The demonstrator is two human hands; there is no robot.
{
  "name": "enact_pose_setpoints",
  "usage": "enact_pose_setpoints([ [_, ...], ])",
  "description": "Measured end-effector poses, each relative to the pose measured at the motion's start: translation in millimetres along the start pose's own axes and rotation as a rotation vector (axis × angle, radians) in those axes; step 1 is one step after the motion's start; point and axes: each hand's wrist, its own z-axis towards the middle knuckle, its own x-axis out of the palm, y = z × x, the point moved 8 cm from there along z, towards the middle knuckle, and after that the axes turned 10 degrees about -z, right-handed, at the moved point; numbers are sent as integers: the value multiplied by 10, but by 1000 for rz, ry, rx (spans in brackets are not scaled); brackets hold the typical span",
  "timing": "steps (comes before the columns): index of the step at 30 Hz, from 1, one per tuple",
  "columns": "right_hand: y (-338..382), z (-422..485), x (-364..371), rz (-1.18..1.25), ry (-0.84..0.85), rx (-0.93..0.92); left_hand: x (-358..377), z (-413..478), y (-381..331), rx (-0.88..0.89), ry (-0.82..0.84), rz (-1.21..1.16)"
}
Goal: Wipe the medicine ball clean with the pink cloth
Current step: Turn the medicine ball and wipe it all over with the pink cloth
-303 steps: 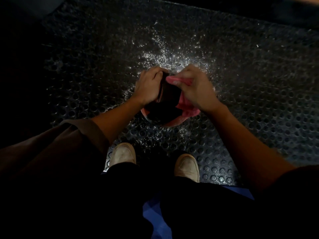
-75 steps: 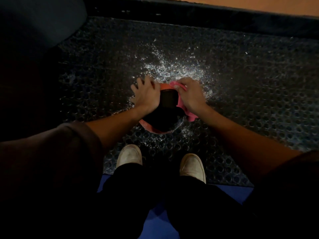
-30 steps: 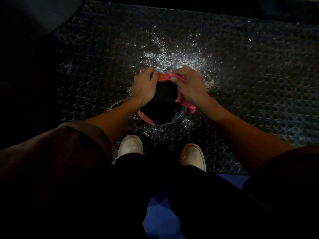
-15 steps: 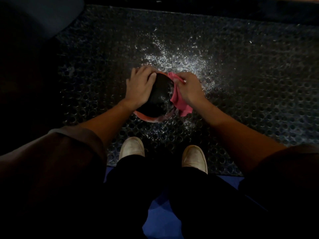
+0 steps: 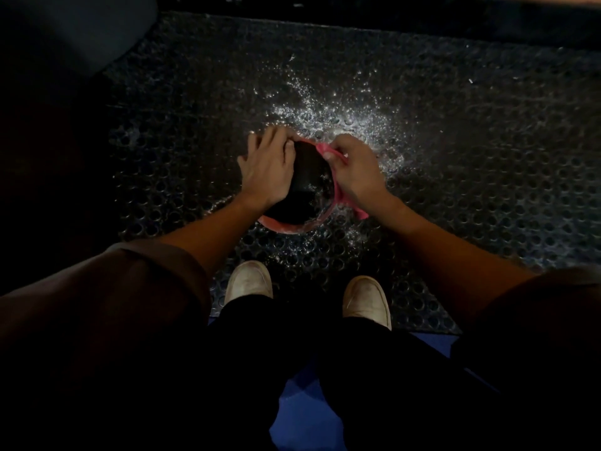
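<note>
Looking down from the head view: ball point(image 5: 309, 180) sits on the mat point(image 5: 487, 157), ahead of the feet, between both hands. Ball is dark on top, with a reddish band along its near lower edge. Left hand point(image 5: 265, 172) lies on the ball's left side, fingers spread and fairly straight, palm down, touching the surface and gripping nothing. Right hand point(image 5: 356, 172) is on the ball's right side, with fingers curled round the cloth point(image 5: 325, 150) and holding it bunched against the ball. Pink shows at the fingertips near the ball's far top edge, runs down the ball's right rim under the palm, and a corner pokes out below the wrist. Thumb position of the right hand is too dark to tell. Mat is black rubber with a round stud pattern. White specks point(image 5: 341, 115) scatter over it just beyond the ball and the hands, thickest right behind them, with a few near the ball's near side; cannot tell whether they are powder or droplets. Left shoe point(image 5: 248, 279) and right shoe point(image 5: 366, 296), both pale, stand on the mat near the ball, toes pointing toward it and well apart from each other. Dark trousers fill the lower middle. Brown sleeve point(image 5: 146, 288) covers the left upper arm, and both forearms are bare. Blue floor point(image 5: 302, 411) shows between the legs at the mat's near edge. Grey rounded shape point(image 5: 81, 27) sits at top left, too dim to identify.
</note>
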Motion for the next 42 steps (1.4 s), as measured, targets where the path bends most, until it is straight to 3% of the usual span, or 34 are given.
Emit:
enact_pose_setpoints([
  [3,121,-47,40,97,33,-62,-7,-7,28,-7,0,26],
  [6,-82,-15,-14,24,40,74,9,-19,-11,1,2,43],
  [11,123,-21,16,19,37,-94,-14,-11,-13,-76,-33,45],
  [15,-107,22,-26,0,26,80,4,23,-72,-89,-17,42],
  [19,107,-62,-11,23,17,-57,0,50,-41,-142,-52,45],
  [23,-124,-91,-33,-36,6,130,16,58,-32,-160,-43,36],
  [27,85,-124,-8,-3,-7,-46,-8,52,-16,-218,-78,32],
  [31,-133,-157,0,-39,0,53,-13,9,6,-224,-83,25],
  [35,103,-215,13,-31,-15,-135,-26,-15,18,-219,-94,27],
  [39,-19,-184,1,-28,7,-11,-30,-59,15,-206,-89,28],
  [42,127,-218,-9,-129,-13,-128,-31,-72,20,-210,-105,20],
])
